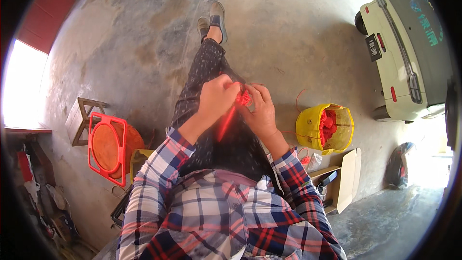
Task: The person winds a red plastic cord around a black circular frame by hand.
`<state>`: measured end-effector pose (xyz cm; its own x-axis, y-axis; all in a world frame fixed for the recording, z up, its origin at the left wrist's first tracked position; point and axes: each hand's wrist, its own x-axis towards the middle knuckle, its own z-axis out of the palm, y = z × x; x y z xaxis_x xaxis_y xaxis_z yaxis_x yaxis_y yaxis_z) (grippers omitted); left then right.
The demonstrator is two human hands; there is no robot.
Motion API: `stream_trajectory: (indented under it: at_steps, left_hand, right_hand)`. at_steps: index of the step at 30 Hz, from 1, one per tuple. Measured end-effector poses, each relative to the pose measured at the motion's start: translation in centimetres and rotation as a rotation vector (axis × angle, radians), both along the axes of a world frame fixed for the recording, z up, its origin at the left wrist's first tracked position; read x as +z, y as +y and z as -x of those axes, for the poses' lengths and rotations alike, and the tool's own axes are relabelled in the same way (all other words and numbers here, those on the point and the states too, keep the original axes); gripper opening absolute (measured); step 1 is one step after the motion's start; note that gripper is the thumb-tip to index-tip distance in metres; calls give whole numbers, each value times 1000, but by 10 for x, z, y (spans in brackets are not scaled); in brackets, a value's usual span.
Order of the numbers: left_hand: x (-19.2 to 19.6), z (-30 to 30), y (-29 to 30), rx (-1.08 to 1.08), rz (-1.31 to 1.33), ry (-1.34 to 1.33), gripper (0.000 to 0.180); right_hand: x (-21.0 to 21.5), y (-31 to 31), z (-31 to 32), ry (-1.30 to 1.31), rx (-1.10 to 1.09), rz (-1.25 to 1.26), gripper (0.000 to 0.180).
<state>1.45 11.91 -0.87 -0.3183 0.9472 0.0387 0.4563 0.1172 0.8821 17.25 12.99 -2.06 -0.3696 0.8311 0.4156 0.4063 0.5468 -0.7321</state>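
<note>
A small bunched piece of red yarn work (243, 98) is between my two hands above my lap. My left hand (217, 97) is closed, its fingertips pinching the red yarn from the left. From the other side my right hand (261, 110) grips the same piece between thumb and bent fingers. A narrow red strip (226, 124), smeared by motion, hangs below the piece; its kind is unclear. A thin red strand appears to run past my right wrist toward a yellow bag-like container (309, 126) holding red yarn (328, 126).
On the right, an open cardboard box (350, 178) with small items stands near the yellow container. To the left are a red-orange plastic folding stool (107, 147) and a wooden stool (79, 120). A pale vehicle (399, 67) is parked at the far right on the concrete floor (288, 24).
</note>
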Motion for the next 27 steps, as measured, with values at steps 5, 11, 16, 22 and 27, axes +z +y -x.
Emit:
stream_trajectory:
  at_steps: [5,11,16,22,27]
  left_hand:
    - [-11,-9,10,-106,180,-547,26]
    - [2,-7,4,-82,290,-869,25]
    - [-9,-4,5,-68,504,-866,24]
    - [-37,-2,11,-109,623,-960,11]
    - [-47,3,-1,-81,563,-1147,12]
  right_hand:
    - [-7,-4,-4,-48,-23,-73,41]
    - [19,-4,-47,803,-28,482,19]
    - [33,-30,-104,1458,620,868,30]
    - [2,-109,-117,722,181,1107,34]
    - [-45,-79,-192,1263,6,1044,37]
